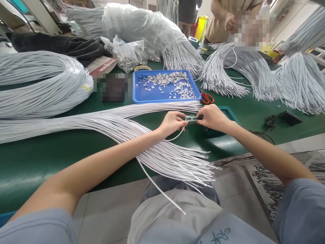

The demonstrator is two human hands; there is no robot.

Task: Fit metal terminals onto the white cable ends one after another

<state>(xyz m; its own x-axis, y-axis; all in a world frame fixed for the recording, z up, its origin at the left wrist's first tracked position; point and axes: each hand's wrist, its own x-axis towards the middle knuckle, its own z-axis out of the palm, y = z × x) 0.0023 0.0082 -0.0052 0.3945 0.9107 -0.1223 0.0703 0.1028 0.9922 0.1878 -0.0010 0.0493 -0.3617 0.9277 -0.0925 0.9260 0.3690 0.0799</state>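
Note:
My left hand (173, 122) is closed, its fingers pinching the end of a white cable (178, 135) that curves down towards the near bundle. My right hand (212, 118) grips a small pale green and black piece (191, 118), which spans the gap between both hands; its exact kind is too small to make out. Under my left forearm a bundle of white cables (175, 162) fans out over the table's front edge. A second bunch of white cables (162, 107) lies just behind my hands. A dark green tray (230, 113) is partly hidden by my right hand.
Behind stands a blue tray (152, 96) of small metal pieces, with red-handled scissors (207, 98) beside it. Grey cable bundles (50, 84) lie left and far right. Plastic bags of metal parts (128, 61) sit at the back. A person (228, 20) stands across the green table (274, 125).

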